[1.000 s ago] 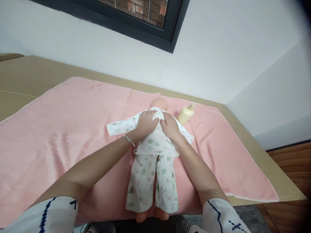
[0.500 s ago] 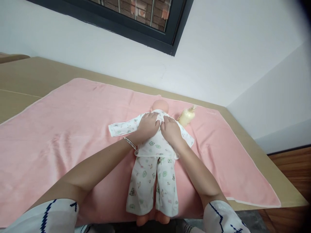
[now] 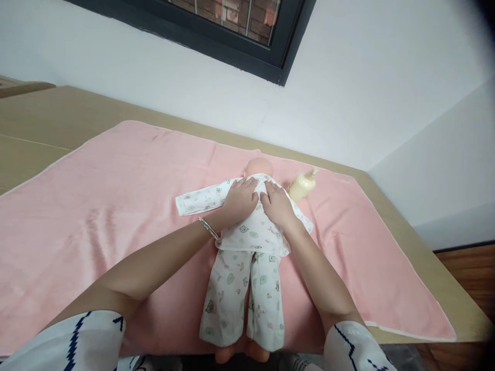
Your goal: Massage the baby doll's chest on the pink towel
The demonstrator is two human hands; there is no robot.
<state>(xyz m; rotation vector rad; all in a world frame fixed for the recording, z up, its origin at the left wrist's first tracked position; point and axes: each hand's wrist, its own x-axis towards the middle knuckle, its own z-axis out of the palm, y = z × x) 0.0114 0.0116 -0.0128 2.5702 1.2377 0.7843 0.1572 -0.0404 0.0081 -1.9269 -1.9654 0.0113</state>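
Note:
A baby doll [image 3: 260,167] lies on a pink blanket [image 3: 96,206], head away from me, feet at the near edge. It wears a white printed shirt [image 3: 251,232] and matching trousers [image 3: 242,299]. My left hand [image 3: 240,198] rests on the doll's chest at the shirt's collar, fingers curled on the fabric. A silver bangle [image 3: 208,227] is on that wrist. My right hand [image 3: 276,203] lies beside it on the other shirt front, fingers together and pressed on the cloth. One empty sleeve [image 3: 197,200] stretches out to the left.
A cream feeding bottle [image 3: 303,185] lies on the blanket just right of the doll's head. The blanket covers a tan table [image 3: 46,118] against a white wall with a dark-framed window [image 3: 232,31]. Wooden floor [image 3: 472,268] shows at the right.
My hands have stayed on the doll's chest at the collar, shifting only slightly. The view has moved a little.

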